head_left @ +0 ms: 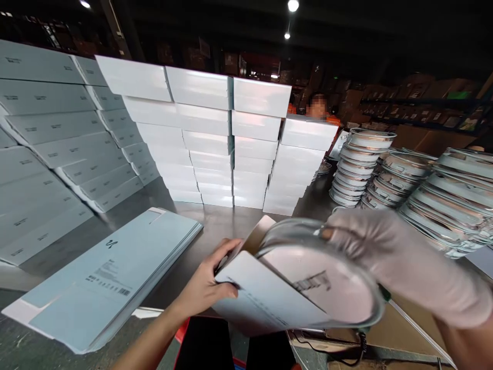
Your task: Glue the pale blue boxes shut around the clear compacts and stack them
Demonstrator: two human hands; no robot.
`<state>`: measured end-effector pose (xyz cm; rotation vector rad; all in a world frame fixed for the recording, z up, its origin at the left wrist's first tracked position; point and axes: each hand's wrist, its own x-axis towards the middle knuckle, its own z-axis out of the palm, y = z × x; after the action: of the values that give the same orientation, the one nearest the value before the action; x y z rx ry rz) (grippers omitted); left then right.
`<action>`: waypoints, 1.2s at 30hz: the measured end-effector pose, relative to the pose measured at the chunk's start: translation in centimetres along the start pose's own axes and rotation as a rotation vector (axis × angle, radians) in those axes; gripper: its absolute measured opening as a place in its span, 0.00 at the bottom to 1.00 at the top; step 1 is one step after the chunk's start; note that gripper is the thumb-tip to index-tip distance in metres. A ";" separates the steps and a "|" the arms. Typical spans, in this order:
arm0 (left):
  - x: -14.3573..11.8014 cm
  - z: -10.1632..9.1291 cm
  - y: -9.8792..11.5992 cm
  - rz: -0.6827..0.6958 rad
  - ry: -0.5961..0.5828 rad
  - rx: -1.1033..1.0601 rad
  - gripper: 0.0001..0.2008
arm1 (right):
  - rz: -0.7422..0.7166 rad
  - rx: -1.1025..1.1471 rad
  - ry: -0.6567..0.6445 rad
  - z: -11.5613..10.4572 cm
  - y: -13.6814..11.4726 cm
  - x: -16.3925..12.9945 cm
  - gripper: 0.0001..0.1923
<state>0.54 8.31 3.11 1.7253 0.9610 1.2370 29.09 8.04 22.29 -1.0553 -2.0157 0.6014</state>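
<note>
My bare left hand (pixel 204 280) grips the open end of a pale blue carton (pixel 265 303), thumb on its top face and fingers inside the flap. My right hand (pixel 400 262), in a thin white glove, holds a round flat disc wrapped in clear plastic (pixel 327 272) at its rim. The disc is tilted, and its lower edge sits at the carton's open mouth. Both are held just above the near edge of the metal table (pixel 215 226).
A stack of flattened pale blue cartons (pixel 111 272) lies at the near left. Closed white boxes (pixel 215 139) are stacked high across the back and left. Piles of wrapped discs (pixel 419 180) stand at the right. A person in orange (pixel 319 110) is behind the boxes.
</note>
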 end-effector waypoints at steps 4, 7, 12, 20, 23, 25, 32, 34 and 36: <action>-1.7 1.9 -2.5 -0.013 0.119 -0.030 0.51 | -0.315 -0.190 0.186 3.8 1.3 -3.1 0.13; -3.5 2.1 -4.3 -0.010 0.231 -0.047 0.46 | -0.237 0.037 0.458 6.4 4.6 -6.1 0.17; -4.8 1.3 -3.8 0.166 0.279 -0.033 0.30 | -0.066 0.024 0.247 12.6 8.8 -10.2 0.33; -4.3 3.3 -1.4 0.179 0.388 0.041 0.14 | 0.200 0.193 0.509 19.9 8.5 -10.9 0.25; -4.3 3.2 -1.0 0.017 0.384 0.012 0.13 | 0.310 0.403 0.503 19.5 8.8 -10.5 0.34; -4.3 2.2 -0.9 -0.120 0.222 0.063 0.16 | 0.297 0.396 0.464 16.9 10.0 -10.7 0.40; -4.6 -1.5 -1.7 -0.166 -0.088 0.263 0.26 | 1.046 -0.385 0.493 2.3 16.1 -14.7 0.17; -4.8 -2.0 -2.0 -0.192 -0.114 0.275 0.28 | 1.156 -0.293 0.449 1.0 17.7 -15.8 0.20; -4.8 -2.4 -2.5 -0.190 -0.124 0.267 0.28 | 1.238 -0.138 0.420 1.0 18.8 -17.0 0.20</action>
<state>-3.20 5.34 -0.37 1.8404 1.2280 0.9006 43.33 4.03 1.74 -2.2700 -0.8730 0.7346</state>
